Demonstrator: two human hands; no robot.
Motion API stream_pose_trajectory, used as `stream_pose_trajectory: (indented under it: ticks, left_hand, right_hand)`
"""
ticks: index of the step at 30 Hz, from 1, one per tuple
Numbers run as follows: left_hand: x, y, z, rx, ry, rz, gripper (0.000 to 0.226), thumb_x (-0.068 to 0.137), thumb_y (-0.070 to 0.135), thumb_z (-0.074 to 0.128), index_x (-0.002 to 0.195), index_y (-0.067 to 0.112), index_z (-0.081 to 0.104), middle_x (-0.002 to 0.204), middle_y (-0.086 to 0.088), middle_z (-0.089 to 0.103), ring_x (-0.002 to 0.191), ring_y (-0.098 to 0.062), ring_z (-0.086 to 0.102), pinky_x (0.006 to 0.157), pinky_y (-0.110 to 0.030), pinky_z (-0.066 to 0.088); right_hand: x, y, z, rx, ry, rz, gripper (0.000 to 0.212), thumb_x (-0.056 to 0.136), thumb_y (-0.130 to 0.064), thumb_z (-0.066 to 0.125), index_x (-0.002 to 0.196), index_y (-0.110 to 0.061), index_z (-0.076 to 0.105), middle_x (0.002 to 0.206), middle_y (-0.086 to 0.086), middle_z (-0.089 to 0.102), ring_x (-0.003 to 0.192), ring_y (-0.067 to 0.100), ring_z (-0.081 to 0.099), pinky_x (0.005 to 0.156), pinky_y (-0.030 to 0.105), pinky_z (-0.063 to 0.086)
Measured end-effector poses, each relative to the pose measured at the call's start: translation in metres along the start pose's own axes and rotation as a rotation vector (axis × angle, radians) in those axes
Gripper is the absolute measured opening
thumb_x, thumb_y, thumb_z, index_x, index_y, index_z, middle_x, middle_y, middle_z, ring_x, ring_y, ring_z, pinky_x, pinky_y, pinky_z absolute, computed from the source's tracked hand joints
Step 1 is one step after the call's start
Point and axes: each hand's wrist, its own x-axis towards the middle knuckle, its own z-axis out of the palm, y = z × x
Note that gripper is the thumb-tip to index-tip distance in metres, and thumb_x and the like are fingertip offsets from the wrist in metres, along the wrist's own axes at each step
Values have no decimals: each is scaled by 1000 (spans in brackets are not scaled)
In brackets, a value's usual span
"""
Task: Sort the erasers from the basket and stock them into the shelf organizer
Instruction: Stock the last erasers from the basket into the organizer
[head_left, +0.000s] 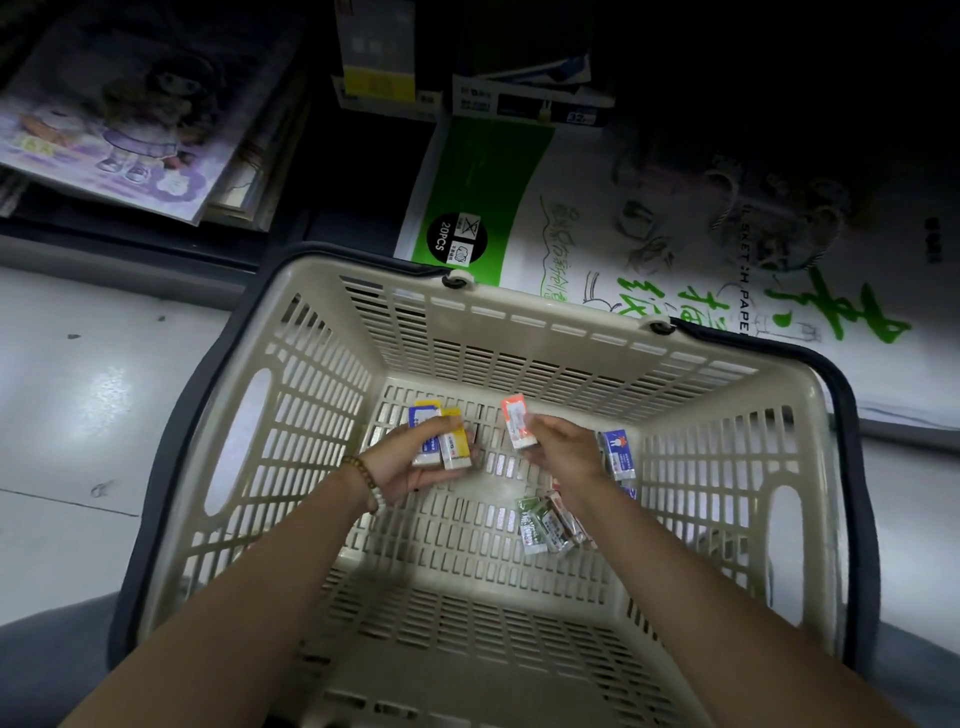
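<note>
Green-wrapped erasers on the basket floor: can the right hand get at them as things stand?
Probably yes. The green-wrapped erasers lie uncovered on the basket floor, close behind the right hand; but that hand pinches an orange eraser, so its grip is partly taken.

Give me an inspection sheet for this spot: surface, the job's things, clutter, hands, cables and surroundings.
Surface: pale floor, with the basket standing on it.
Job's things: two erasers and an orange eraser are in the hands. A blue eraser and a heap of erasers lie on the basket bottom. No shelf organizer is in view.
Clutter: nothing seen.
Hands: the left hand holds the two erasers; the right hand pinches the orange eraser.
Cables: nothing seen.
Surroundings: sketch paper pack, picture books and boxes in dim light.
</note>
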Motion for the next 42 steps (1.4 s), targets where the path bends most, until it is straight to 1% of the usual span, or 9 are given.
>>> stream_pose_trajectory:
  ticks: [3,9,13,16,24,31,36,39,42]
  left_hand:
    - [-2,6,12,-45,-32,38,44,63,39,75,97,12,68,93,-9,74,83,-19,72,62,-27,58]
    - [-11,5,37,27,-21,88,62,57,41,79,106,7,64,95,-10,74,86,-19,71,65,-24,57]
    - [-14,-2,30,-115,87,42,47,58,27,76,98,6,62,77,-6,75,72,-17,72,55,-23,56]
    - [-14,-7,24,-97,125,28,44,61,26,75,98,6,61,75,-6,74,70,-16,72,53,-23,56]
    - [-14,-11,25,-72,120,-12,43,62,26,76,98,7,62,74,-5,74,71,-16,72,54,-23,56]
    - [-23,-6,34,-44,96,-27,51,59,28,78,102,5,62,74,-5,74,72,-16,72,53,-21,56]
    - [-39,7,40,-66,69,26,49,59,29,77,99,5,64,79,-8,74,73,-17,72,54,-22,57]
    - [-59,18,48,-127,58,109,38,63,27,75,94,7,66,80,-7,74,73,-16,72,52,-22,56]
    - [-87,33,63,-201,62,204,19,75,26,68,88,13,66,73,-3,73,67,-12,71,52,-22,55]
  right_hand:
    - [-22,-14,-5,203,-206,46,16,90,-11,59,102,-3,66,97,13,69,79,16,65,70,17,57]
    - [-41,-13,-5,30,-352,-12,24,87,-17,63,108,-6,67,104,10,71,92,20,68,73,20,56]
    - [-20,-11,-43,-204,-161,-107,26,88,-19,64,110,-6,68,95,2,70,83,12,65,66,17,55]
    - [1,8,-73,-552,11,-153,38,81,-13,72,116,-1,63,114,11,65,104,23,62,91,27,50]
    - [2,39,-69,-787,-82,-143,42,68,-22,83,103,-12,61,103,1,63,91,15,59,79,26,48]
    - [-6,47,-64,-646,-38,-92,35,69,-15,82,83,-15,50,89,1,58,85,19,58,75,30,47]
    - [-25,22,-61,-380,38,-48,10,78,-3,73,86,-5,66,103,16,69,76,18,64,68,26,55]
    - [-54,-24,-47,-71,-71,-132,22,84,0,65,106,5,64,96,18,70,65,12,61,53,14,51]
    - [-98,-66,-27,258,-276,-145,15,86,-3,61,100,0,66,76,2,72,62,7,65,57,15,52]
